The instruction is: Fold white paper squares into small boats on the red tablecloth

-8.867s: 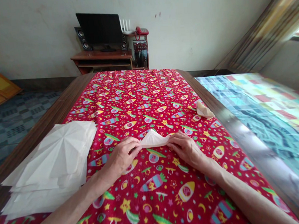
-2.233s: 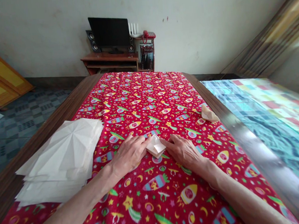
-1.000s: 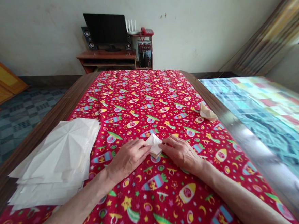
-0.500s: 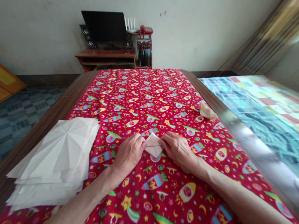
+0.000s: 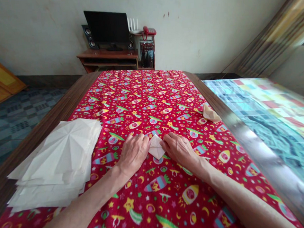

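A small folded piece of white paper, diamond-shaped with creases across its middle, lies between my hands on the red patterned cloth. My left hand has its fingers closed on the paper's left corner. On the opposite corner, the curled fingers of my right hand pinch the paper against the cloth. My fingers partly hide both side corners. To the left lies a stack of creased white paper sheets, near my left forearm. A folded cream paper piece rests at the cloth's right edge.
Brown wooden borders flank the cloth. Beyond the far end stands a small desk with a black monitor, speakers and a red telephone. A bed with checkered bedding is at the right; a yellow cabinet stands left.
My left hand has shifted slightly to the right along the paper's edge. The paper looks flatter across its middle crease. My right hand stays almost in place.
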`<state>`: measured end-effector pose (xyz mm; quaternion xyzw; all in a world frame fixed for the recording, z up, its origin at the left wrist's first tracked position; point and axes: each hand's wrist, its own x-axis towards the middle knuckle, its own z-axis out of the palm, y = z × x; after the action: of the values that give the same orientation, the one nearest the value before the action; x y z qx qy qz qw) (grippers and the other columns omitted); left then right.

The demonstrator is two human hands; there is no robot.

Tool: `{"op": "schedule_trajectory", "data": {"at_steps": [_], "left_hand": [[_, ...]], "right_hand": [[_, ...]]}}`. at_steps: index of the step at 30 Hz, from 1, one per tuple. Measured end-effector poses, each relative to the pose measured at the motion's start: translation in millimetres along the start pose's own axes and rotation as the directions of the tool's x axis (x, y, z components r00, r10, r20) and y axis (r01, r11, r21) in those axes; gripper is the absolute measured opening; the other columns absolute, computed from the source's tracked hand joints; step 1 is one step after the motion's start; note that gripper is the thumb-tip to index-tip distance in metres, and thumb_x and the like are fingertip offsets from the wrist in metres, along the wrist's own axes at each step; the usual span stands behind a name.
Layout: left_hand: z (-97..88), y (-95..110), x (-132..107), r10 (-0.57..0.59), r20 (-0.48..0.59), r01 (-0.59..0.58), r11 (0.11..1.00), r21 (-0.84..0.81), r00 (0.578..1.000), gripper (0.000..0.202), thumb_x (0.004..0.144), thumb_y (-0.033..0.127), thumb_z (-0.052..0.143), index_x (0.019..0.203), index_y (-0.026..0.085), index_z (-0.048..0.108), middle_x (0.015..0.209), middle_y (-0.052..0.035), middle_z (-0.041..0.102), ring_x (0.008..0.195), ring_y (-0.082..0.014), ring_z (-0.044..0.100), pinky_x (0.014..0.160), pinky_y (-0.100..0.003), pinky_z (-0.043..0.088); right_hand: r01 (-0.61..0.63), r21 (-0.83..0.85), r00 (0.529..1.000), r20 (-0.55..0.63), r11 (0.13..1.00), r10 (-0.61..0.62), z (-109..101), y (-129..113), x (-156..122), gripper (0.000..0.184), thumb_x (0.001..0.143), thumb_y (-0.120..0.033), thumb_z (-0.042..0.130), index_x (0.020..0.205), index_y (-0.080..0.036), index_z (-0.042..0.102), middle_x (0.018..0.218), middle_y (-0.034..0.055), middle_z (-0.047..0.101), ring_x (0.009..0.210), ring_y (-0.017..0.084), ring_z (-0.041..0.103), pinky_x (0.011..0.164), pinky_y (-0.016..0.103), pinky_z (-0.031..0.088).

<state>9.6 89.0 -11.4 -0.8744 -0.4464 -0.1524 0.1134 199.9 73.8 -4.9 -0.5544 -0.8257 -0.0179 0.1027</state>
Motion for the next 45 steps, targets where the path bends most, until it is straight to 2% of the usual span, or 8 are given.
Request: {"op": "schedule_trajectory", "data": {"at_steps": [5, 11, 16, 22, 26, 29, 32, 45], "left_hand": [[-7.0, 1.7, -0.2, -0.009, 0.008, 0.009, 0.999, -0.042, 1.000, 0.016, 0.096, 0.023, 0.043, 0.098, 0.017, 0.058, 0.086, -0.0049, 0.063, 0.083, -0.0204, 0.059, 0.078, -0.036, 0.044], [-9.6, 9.4, -16.4, 0.235, -0.022, -0.235, 0.954, -0.184, 0.972, 0.033, 0.095, 0.015, 0.040, 0.126, 0.015, 0.052, 0.124, -0.0093, 0.060, 0.120, -0.0211, 0.051, 0.105, -0.041, 0.037], [-8.7, 14.4, -30.5, 0.192, 0.060, -0.170, 0.948, -0.271, 0.979, 0.045, 0.097, 0.023, 0.035, 0.141, 0.016, 0.036, 0.144, -0.0090, 0.043, 0.137, -0.0197, 0.034, 0.113, -0.044, 0.029], [-13.4, 11.8, -32.4, 0.190, 0.116, -0.149, 0.944, -0.296, 0.975, 0.045, 0.096, 0.023, 0.036, 0.141, 0.017, 0.035, 0.146, -0.0064, 0.041, 0.138, -0.0178, 0.031, 0.115, -0.045, 0.022], [-10.9, 12.1, -32.1, 0.185, 0.135, -0.140, 0.947, -0.289, 0.973, 0.044, 0.097, 0.026, 0.036, 0.141, 0.018, 0.036, 0.147, -0.0044, 0.038, 0.139, -0.0164, 0.028, 0.116, -0.044, 0.020], [-10.4, 12.9, -31.7, 0.177, 0.136, -0.134, 0.952, -0.276, 0.975, 0.045, 0.098, 0.028, 0.035, 0.142, 0.019, 0.033, 0.150, -0.0047, 0.034, 0.139, -0.0166, 0.028, 0.116, -0.044, 0.020], [-13.4, 12.3, -32.1, 0.186, 0.139, -0.145, 0.955, -0.258, 0.973, 0.046, 0.097, 0.027, 0.036, 0.143, 0.020, 0.034, 0.152, -0.0045, 0.029, 0.140, -0.0183, 0.026, 0.115, -0.044, 0.022], [-20.5, -6.0, -51.6, 0.130, 0.151, -0.113, 0.987, -0.117, 0.980, 0.046, 0.096, 0.026, 0.038, 0.140, 0.017, 0.039, 0.147, -0.0062, 0.039, 0.136, -0.0224, 0.035, 0.111, -0.044, 0.033]], "right_hand": [[0.019, -0.009, 0.999, -0.033, 1.000, -0.019, 0.9, 0.1, -1.5, 0.026, 0.097, -0.030, 0.040, 0.081, -0.018, 0.057, 0.076, 0.0032, 0.060, 0.064, 0.013, 0.054, 0.056, 0.027, 0.027], [0.036, 0.003, 0.997, -0.071, 0.999, -0.036, 6.6, 3.1, -3.0, 0.025, 0.097, -0.029, 0.039, 0.082, -0.018, 0.056, 0.077, 0.0027, 0.060, 0.064, 0.013, 0.054, 0.057, 0.026, 0.028], [0.034, -0.004, 0.998, -0.054, 0.999, -0.034, 6.5, 3.5, -2.9, 0.028, 0.098, -0.030, 0.036, 0.083, -0.019, 0.056, 0.076, 0.0025, 0.059, 0.063, 0.012, 0.053, 0.053, 0.027, 0.025], [0.013, -0.058, 1.000, 0.005, 0.998, -0.013, -2.5, 7.0, -6.3, 0.029, 0.098, -0.032, 0.037, 0.081, -0.019, 0.057, 0.076, 0.0029, 0.059, 0.060, 0.013, 0.053, 0.052, 0.027, 0.023], [-0.012, -0.070, 1.000, -0.018, 0.997, 0.011, -6.3, 6.0, -10.2, 0.022, 0.095, -0.027, 0.043, 0.084, -0.018, 0.060, 0.080, 0.0051, 0.062, 0.065, 0.015, 0.055, 0.053, 0.026, 0.030], [0.172, -0.045, 0.980, -0.097, 0.984, -0.176, -4.4, 1.4, -14.9, 0.022, 0.094, -0.020, 0.044, 0.108, -0.017, 0.060, 0.111, 0.0117, 0.064, 0.097, 0.023, 0.058, 0.074, 0.032, 0.044], [0.367, 0.032, 0.925, -0.115, 0.930, -0.361, 0.4, -0.7, -20.6, 0.034, 0.094, -0.013, 0.039, 0.125, -0.016, 0.053, 0.134, 0.0122, 0.053, 0.124, 0.024, 0.045, 0.096, 0.042, 0.041], [0.370, 0.123, 0.928, -0.088, 0.921, -0.361, -4.6, 14.1, -38.3, 0.049, 0.082, -0.005, 0.039, 0.127, -0.010, 0.054, 0.132, 0.0122, 0.055, 0.126, 0.023, 0.047, 0.106, 0.044, 0.041]]}}
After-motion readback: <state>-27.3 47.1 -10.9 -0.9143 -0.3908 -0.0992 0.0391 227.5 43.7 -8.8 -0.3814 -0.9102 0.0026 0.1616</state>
